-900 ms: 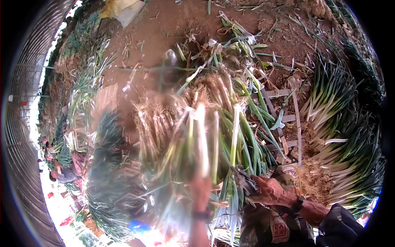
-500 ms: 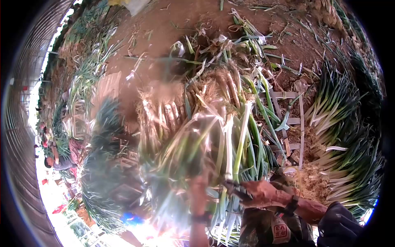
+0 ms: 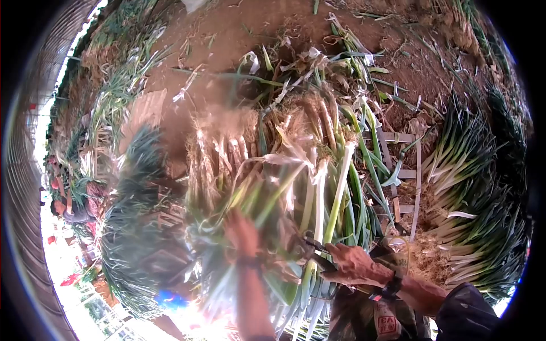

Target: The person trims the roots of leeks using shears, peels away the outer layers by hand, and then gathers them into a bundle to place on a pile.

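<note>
My right hand (image 3: 355,264) is closed around dark hand shears (image 3: 316,254), whose tips point left at the leek-like green onions. The blades appear apart. Pale stems of green onions (image 3: 339,196) stand just above the shears, roots toward the top. My left hand (image 3: 243,232) lies over the green leaves of the middle heap, smeared by motion and haze, so its fingers cannot be made out. Soil-covered green onions (image 3: 207,170) with dry roots lie above that hand. A loose pale leaf (image 3: 281,160) lies across the heap.
Trimmed green onions (image 3: 472,227) are piled along the right, roots inward. Another leafy bundle (image 3: 133,187) lies on the left. Flat strips (image 3: 418,187) form a frame beside the middle heap. Leaf scraps (image 3: 352,51) litter the brown soil (image 3: 227,34). A person (image 3: 74,213) is far left.
My left hand has moved up and left over the leaves. My right hand and the shears have shifted slightly up and left, and the blades look wider apart.
</note>
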Demonstrator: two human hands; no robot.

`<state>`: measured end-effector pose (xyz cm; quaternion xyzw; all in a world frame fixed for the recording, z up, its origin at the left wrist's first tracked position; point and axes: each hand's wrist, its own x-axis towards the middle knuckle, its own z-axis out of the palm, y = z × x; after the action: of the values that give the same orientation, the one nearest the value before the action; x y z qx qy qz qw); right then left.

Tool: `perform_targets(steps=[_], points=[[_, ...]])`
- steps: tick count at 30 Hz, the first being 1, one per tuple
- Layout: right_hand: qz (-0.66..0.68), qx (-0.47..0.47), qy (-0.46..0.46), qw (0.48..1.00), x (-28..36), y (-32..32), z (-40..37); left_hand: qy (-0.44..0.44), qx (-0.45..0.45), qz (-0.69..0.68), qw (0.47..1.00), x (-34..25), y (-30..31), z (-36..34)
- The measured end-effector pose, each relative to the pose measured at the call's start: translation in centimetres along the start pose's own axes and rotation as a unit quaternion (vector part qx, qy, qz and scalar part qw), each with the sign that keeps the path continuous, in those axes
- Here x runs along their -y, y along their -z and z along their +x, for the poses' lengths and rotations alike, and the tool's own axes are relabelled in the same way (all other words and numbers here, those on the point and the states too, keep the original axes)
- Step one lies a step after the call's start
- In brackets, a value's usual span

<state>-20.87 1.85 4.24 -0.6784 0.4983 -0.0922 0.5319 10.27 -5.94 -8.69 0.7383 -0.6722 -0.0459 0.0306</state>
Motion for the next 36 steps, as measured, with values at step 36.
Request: perform_targets(steps=[36], points=[[0.046,0.001,-0.016,0.999,-1.0,0.3,-1.9,0.076,0.255,-0.14,0.954,-0.8,3.9,2.1]])
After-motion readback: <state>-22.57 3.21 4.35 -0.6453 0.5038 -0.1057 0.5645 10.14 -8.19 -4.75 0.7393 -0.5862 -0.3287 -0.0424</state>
